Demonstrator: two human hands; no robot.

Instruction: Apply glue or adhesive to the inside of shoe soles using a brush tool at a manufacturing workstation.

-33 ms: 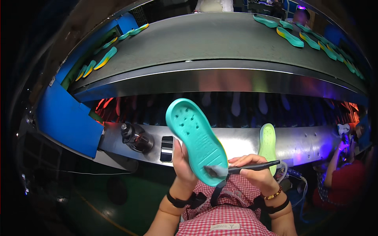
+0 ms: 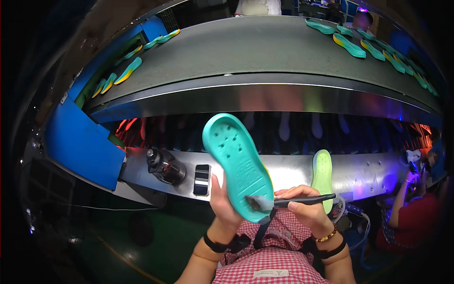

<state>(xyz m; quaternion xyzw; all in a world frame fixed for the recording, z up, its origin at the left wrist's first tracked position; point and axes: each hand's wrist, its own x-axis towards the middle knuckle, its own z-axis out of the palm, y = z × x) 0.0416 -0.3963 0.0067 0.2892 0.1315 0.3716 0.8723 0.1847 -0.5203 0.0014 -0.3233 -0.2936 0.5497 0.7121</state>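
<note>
My left hand [image 2: 221, 207] holds a teal shoe sole [image 2: 238, 163] upright by its lower end, with the grooved face turned toward me. My right hand [image 2: 306, 207] grips a thin black brush [image 2: 302, 200] laid sideways. Its bristle tip touches the lower end of the teal sole, close to my left thumb. Both wrists wear dark bands, and the right also has a beaded bracelet. A lime green sole [image 2: 322, 176] leans on the metal ledge just behind my right hand.
A grey conveyor belt [image 2: 265, 47] curves across the top, carrying teal and yellow soles at the right [image 2: 350, 46] and left [image 2: 127, 70]. A black bottle [image 2: 163, 165] and a switch [image 2: 202, 180] sit on the steel ledge beside a blue panel [image 2: 80, 142]. Another person in red [image 2: 411, 213] works at the right.
</note>
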